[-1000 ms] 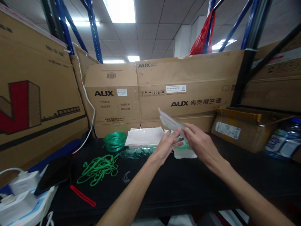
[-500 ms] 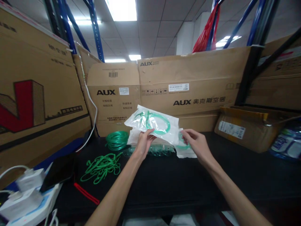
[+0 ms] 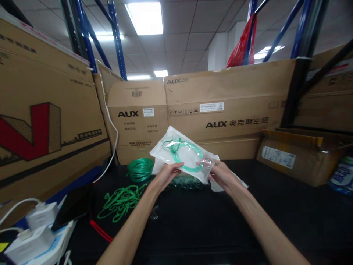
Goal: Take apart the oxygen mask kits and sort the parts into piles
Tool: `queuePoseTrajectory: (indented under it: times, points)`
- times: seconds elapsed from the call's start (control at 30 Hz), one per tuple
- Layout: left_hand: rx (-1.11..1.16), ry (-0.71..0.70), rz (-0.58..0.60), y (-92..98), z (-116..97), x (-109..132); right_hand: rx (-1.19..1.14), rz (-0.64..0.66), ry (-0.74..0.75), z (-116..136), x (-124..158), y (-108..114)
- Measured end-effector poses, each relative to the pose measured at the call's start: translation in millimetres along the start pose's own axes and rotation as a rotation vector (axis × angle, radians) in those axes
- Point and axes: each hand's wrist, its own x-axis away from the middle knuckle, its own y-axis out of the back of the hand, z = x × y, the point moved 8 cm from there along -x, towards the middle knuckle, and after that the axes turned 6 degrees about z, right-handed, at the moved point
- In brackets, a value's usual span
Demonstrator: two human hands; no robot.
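A clear plastic pouch (image 3: 182, 152) with a green tube coiled inside is held up over the black table (image 3: 220, 221). My left hand (image 3: 165, 175) grips its lower left edge, fingers closed on the plastic. My right hand (image 3: 220, 175) pinches its lower right corner. Under the pouch lie clear plastic parts (image 3: 187, 182) with green inside and a white bag (image 3: 237, 182).
A green tube coil (image 3: 140, 168) and loose green straps (image 3: 121, 200) lie at the left, with a red strip (image 3: 100, 231), a black phone (image 3: 72, 206) and white chargers (image 3: 30, 235). Cardboard boxes (image 3: 220, 110) wall the back and left. An open carton (image 3: 300, 156) sits right.
The pouch was turned flat and raised by my left hand. My right hand let go, then came back and took its right corner.
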Motion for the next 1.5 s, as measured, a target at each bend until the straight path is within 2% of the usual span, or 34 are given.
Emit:
queuePoseTrajectory:
  times: [0.13,0.27,0.4,0.53,0.63,0.73,0.83,0.9,1.0,1.1,1.17,1.3,1.4,1.5]
  points:
    - [-0.045,0.053,-0.034,10.0,-0.2,-6.5,-0.137,0.074,0.007,-6.3,-11.9,-7.2]
    - [-0.045,0.04,-0.165,32.2,-0.1,-13.2,-0.185,0.072,0.009,-3.1,-15.4,3.6]
    - [-0.051,-0.032,-0.356,60.0,-6.8,-15.9,-0.173,0.057,-0.002,8.8,-6.2,26.6]
    - [-0.122,-0.066,-0.489,80.9,-16.3,-14.7,-0.152,-0.043,0.002,23.1,18.3,70.4]
    - [-0.229,-0.004,-0.478,87.1,-16.9,-14.3,-0.155,-0.185,0.053,40.4,44.1,112.4]
    - [-0.398,0.125,-0.393,87.0,-15.0,-11.9,-0.158,-0.353,0.123,64.4,72.8,147.2]
    - [-0.645,0.221,-0.338,87.1,-23.7,-3.6,-0.129,-0.489,0.149,84.8,101.6,167.0]
    - [-0.839,0.22,-0.337,85.8,-37.0,1.6,-0.093,-0.51,0.153,92.4,117.0,171.6]
    - [-1.112,0.146,-0.338,76.9,-54.2,0.0,-0.043,-0.443,0.123,89.7,131.6,167.6]
    - [-1.32,0.113,-0.295,65.9,-52.1,-18.2,-0.024,-0.379,0.066,75.6,140.8,153.6]
    - [-1.42,0.155,-0.246,62.5,-40.5,-36.3,-0.027,-0.342,-0.004,61.8,144.0,138.7]
    - [-1.552,0.325,-0.149,62.1,-10.0,-68.0,-0.111,-0.212,-0.14,29.1,144.0,101.3]
    - [-1.614,0.449,-0.098,59.7,10.3,-82.6,-0.233,-0.067,-0.225,1.2,142.3,72.5]
    - [-1.645,0.547,-0.099,55.8,24.7,-92.9,-0.308,0.09,-0.297,-22.3,142.7,46.8]
